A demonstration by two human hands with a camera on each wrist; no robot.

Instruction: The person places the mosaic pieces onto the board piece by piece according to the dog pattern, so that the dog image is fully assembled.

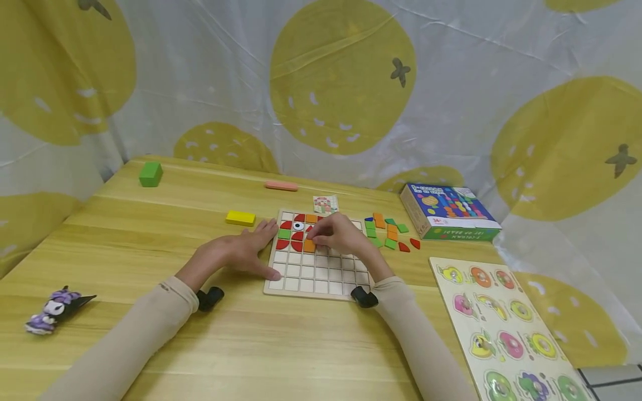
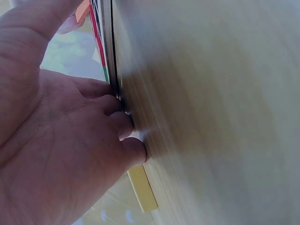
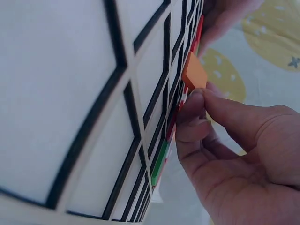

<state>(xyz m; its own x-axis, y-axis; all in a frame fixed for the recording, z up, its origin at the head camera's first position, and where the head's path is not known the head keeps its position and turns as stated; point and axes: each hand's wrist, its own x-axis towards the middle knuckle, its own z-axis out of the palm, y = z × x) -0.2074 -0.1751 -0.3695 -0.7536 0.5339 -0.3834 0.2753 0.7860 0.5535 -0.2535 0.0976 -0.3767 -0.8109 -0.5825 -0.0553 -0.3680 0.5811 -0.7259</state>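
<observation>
A wooden grid board (image 1: 300, 273) lies on the table, its upper left cells filled with red, green and orange tiles and an eye tile (image 1: 298, 226). Between thumb and fingertips my right hand (image 1: 343, 236) pinches an orange square tile (image 3: 195, 72), tilted against the board's surface in the right wrist view. My left hand (image 1: 244, 249) rests at the board's left edge, fingers extended, the thumb over the near left cells. Part of the filled area is hidden behind my right hand. Loose orange, green, blue and red tiles (image 1: 392, 234) lie just right of the board.
A small picture card (image 1: 326, 204) lies behind the board. Yellow block (image 1: 241, 218), pink stick (image 1: 281, 185) and green block (image 1: 151, 174) are toward the back. A boxed bead set (image 1: 448, 211) and fruit puzzle board (image 1: 501, 328) occupy the right side; a purple-black figurine (image 1: 56, 311) lies left.
</observation>
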